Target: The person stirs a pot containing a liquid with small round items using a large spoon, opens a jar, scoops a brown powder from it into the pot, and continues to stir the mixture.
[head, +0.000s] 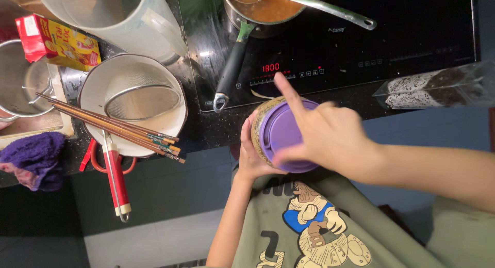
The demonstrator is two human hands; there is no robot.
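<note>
My left hand (251, 157) grips the side of a clear jar (259, 124) filled with brownish grains, held tilted above my lap. My right hand (322, 131) rests on the jar's purple lid (278, 131), fingers curled around its rim and the index finger pointing up toward the cooktop. The lid sits on the jar's mouth; whether it is tight I cannot tell.
A black induction cooktop (412, 36) with a lit red display holds a saucepan (260, 12) of orange-brown sauce with a ladle. At left: a white bowl (90, 90) with a metal strainer and chopsticks (113, 124), a red-handled tool, a red-yellow carton, a purple cloth. A plastic packet (438, 85) lies at right.
</note>
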